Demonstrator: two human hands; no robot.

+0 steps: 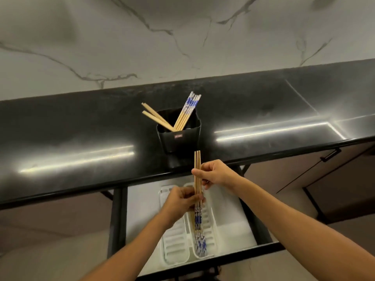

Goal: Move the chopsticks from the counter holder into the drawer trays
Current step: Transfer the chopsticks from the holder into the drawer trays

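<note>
Both hands hold one bundle of chopsticks [197, 179] above the open drawer [229, 216]. The right hand [215, 173] pinches the plain wooden part near the top; the left hand [182, 202] grips lower down, where the blue-and-white pattern begins. Under the left hand lie two white slotted trays [174, 246] side by side — patterned chopsticks already rest in the one nearer the right hand. Beyond the right hand, on the black counter [81, 138], stands a black holder [178, 134] — more chopsticks lean inside it.

Holder [178, 136] set on counter [81, 138], chopsticks [185, 112] stood inside, drawer [227, 224] opened below in front, two trays [174, 244] laid side by side within.
</note>
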